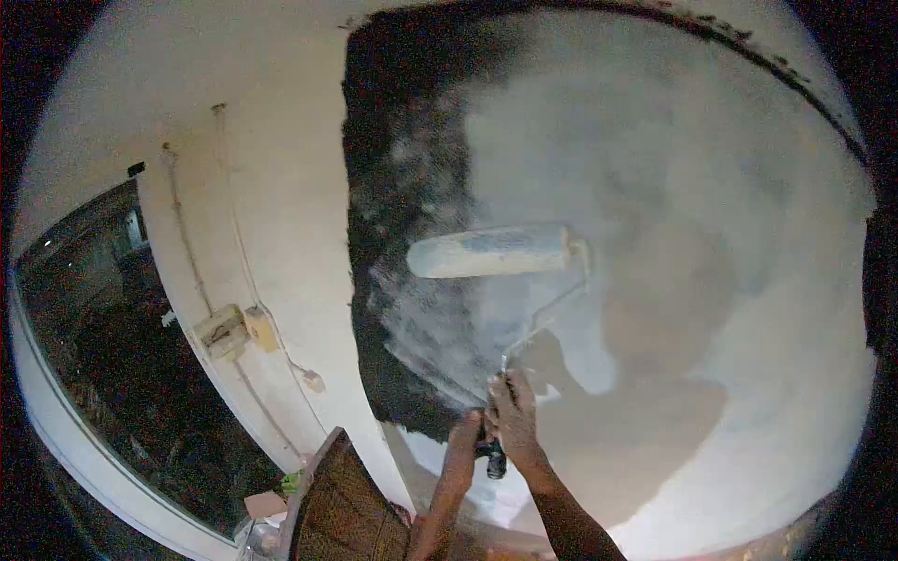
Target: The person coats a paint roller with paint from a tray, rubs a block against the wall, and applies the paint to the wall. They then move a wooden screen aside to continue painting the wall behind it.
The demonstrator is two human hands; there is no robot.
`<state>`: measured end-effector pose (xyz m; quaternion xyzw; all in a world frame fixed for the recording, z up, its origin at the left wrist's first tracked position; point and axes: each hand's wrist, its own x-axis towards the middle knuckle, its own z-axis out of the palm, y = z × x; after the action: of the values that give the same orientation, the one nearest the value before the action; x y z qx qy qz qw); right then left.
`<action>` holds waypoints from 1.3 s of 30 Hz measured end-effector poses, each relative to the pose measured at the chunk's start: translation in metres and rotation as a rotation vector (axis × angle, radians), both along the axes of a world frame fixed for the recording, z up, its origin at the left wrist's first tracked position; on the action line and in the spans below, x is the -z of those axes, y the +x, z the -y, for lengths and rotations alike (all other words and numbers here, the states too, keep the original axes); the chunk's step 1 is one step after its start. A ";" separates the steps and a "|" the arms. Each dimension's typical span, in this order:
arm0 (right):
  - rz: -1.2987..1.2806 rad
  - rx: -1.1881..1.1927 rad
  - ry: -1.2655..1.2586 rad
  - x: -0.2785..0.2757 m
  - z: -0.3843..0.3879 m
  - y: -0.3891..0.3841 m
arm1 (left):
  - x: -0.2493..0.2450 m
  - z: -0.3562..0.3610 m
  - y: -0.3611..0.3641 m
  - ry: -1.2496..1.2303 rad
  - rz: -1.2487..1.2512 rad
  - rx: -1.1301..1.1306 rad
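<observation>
A paint roller (491,251) with a pale, paint-covered sleeve lies roughly level against the wall. Its thin wire frame runs down on the right to a black handle. My right hand (514,411) is wrapped round the upper handle, and my left hand (465,439) grips it just to the left and lower. The end of the handle shows below the hands. Behind the roller, black paint (374,140) on the left meets a greyish-white painted area (580,140) on the right, with streaky white over black between them.
A dark window or glass door (122,355) is at the left. Switch boxes (222,332) with cables sit on the cream wall (290,206). A woven chair back (346,505) stands at the lower left, beside small items. Shadows fall across the painted wall.
</observation>
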<state>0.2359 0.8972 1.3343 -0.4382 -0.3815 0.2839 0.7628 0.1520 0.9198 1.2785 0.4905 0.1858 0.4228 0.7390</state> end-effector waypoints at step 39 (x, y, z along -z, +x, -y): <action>0.069 0.106 0.192 -0.093 -0.060 0.063 | -0.294 -0.392 -0.036 1.080 -0.904 -1.795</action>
<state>0.2986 0.9568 1.4270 -0.3921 -0.4091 0.1901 0.8017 0.1158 1.3115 1.5728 0.5418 0.5124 0.6081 -0.2722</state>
